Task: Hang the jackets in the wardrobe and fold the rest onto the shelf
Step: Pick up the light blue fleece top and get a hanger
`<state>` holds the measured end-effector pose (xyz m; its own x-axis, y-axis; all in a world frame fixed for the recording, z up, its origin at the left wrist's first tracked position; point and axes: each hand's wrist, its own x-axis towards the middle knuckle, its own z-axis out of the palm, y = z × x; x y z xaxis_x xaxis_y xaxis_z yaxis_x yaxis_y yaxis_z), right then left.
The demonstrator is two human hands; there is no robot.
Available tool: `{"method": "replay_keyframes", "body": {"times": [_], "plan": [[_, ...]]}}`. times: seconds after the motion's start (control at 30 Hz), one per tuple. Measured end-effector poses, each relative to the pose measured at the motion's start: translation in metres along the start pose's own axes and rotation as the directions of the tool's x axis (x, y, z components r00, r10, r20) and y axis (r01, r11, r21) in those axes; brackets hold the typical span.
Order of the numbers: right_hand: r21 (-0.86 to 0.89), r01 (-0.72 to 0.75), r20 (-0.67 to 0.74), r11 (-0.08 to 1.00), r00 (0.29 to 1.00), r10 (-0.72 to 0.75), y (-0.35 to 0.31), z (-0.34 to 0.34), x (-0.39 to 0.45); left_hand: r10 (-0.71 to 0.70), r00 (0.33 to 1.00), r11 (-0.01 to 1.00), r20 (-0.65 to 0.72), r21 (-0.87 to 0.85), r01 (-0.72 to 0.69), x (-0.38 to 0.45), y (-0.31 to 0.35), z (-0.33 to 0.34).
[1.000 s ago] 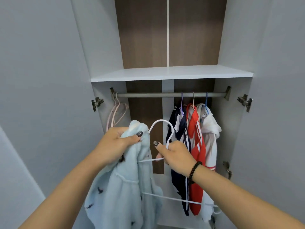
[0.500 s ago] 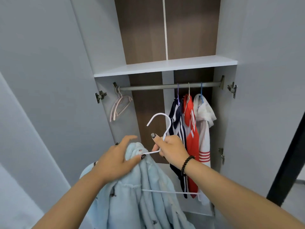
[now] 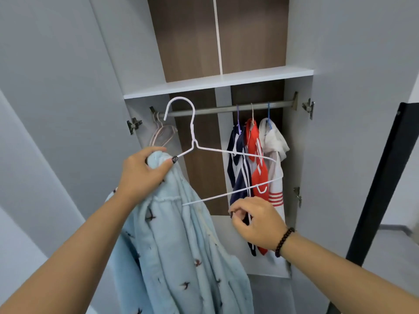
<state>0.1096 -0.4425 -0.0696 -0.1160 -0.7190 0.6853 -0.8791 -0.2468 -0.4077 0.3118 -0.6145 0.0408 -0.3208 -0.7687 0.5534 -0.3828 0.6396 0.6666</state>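
- Right hand [image 3: 257,223] has let go of the white wire hanger [image 3: 226,152] and dropped below it, fingers loosely curled, holding nothing I can make out.
- Left hand [image 3: 145,171] grips the pale blue fleece jacket [image 3: 179,245] at its collar with the hanger's end.
- Step: threading the hanger; the free shoulder needs seating next.
- Beyond, the rail [image 3: 226,108] carries three hung jackets [image 3: 254,164].
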Motion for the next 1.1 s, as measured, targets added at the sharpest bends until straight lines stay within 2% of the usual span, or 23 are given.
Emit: {"method": "replay_keyframes", "body": {"times": [0.07, 0.13, 0.3, 0.37, 0.5, 0.63, 0.7, 0.77, 0.83, 0.87, 0.93, 1.0, 1.1], "plan": [[-0.003, -0.209, 0.165, 0.978, 0.965, 0.206, -0.004, 0.020, -0.003, 0.030, 0.999, 0.999, -0.012, -0.044, -0.031, 0.007, 0.003, -0.010], [0.017, -0.374, 0.218, 0.927, 0.906, 0.362, -0.007, 0.038, 0.004, 0.042, 0.999, 0.995, -0.016, -0.092, -0.044, 0.013, 0.007, -0.020], [0.025, -0.528, 0.259, 0.849, 0.824, 0.505, -0.023, 0.089, 0.042, 0.080, 0.996, 0.983, -0.036, -0.164, -0.085, 0.021, 0.004, -0.056], [0.035, -0.533, 0.291, 0.845, 0.815, 0.502, -0.032, 0.111, 0.055, 0.079, 0.996, 0.974, -0.037, -0.210, -0.085, 0.024, -0.003, -0.075], [0.026, -0.471, 0.318, 0.882, 0.840, 0.440, -0.057, 0.161, 0.073, 0.056, 0.997, 0.960, -0.058, -0.270, -0.069, 0.025, -0.027, -0.118], [0.179, -0.520, 0.417, 0.836, 0.809, 0.414, -0.081, 0.205, 0.079, 0.035, 0.998, 0.936, -0.058, -0.348, -0.053, 0.021, -0.046, -0.157], [0.214, -0.509, 0.415, 0.834, 0.820, 0.394, -0.093, 0.221, 0.081, 0.032, 0.998, 0.917, -0.047, -0.396, -0.048, 0.018, -0.052, -0.172], [0.295, -0.545, 0.390, 0.785, 0.819, 0.422, -0.105, 0.230, 0.083, 0.033, 0.999, 0.901, -0.021, -0.432, -0.039, 0.018, -0.058, -0.182], [0.376, -0.613, 0.420, 0.695, 0.781, 0.461, -0.114, 0.235, 0.084, 0.034, 0.999, 0.892, 0.003, -0.451, -0.029, 0.020, -0.064, -0.186], [0.371, -0.613, 0.445, 0.697, 0.777, 0.446, -0.121, 0.235, 0.085, 0.035, 0.999, 0.887, 0.013, -0.461, -0.025, 0.021, -0.067, -0.187], [0.291, -0.542, 0.514, 0.789, 0.784, 0.348, -0.123, 0.243, 0.083, 0.047, 0.998, 0.870, 0.032, -0.492, -0.025, 0.023, -0.070, -0.185], [0.287, -0.479, 0.575, 0.830, 0.779, 0.250, -0.122, 0.260, 0.081, 0.057, 0.997, 0.855, 0.051, -0.518, -0.022, 0.024, -0.070, -0.180], [0.232, -0.462, 0.552, 0.856, 0.787, 0.276, -0.130, 0.263, 0.073, 0.031, 0.998, 0.875, 0.048, -0.484, -0.004, 0.026, -0.066, -0.169]]}}
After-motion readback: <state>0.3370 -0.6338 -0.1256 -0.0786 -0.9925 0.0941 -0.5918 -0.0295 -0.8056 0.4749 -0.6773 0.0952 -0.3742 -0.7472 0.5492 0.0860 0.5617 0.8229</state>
